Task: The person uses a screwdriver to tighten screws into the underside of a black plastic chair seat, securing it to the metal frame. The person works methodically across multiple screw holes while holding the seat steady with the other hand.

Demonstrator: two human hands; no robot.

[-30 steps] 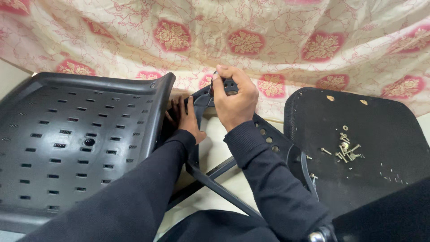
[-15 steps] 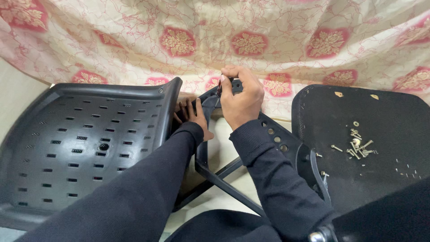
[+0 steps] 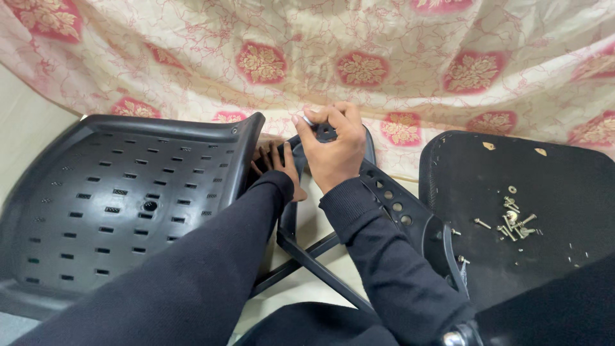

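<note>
Black holed chair bracket (image 3: 391, 202), hands (image 3: 333, 150) gripping.

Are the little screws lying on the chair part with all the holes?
No, the screws lie on the plain black seat panel at the right, not on the perforated chair shell at the left.

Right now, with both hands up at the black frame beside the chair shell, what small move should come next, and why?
Probably keep turning the small silvery piece pinched in the right hand at the top of the black frame. The left hand braces behind the perforated chair shell, and spare screws lie unused on the seat pad.
</note>
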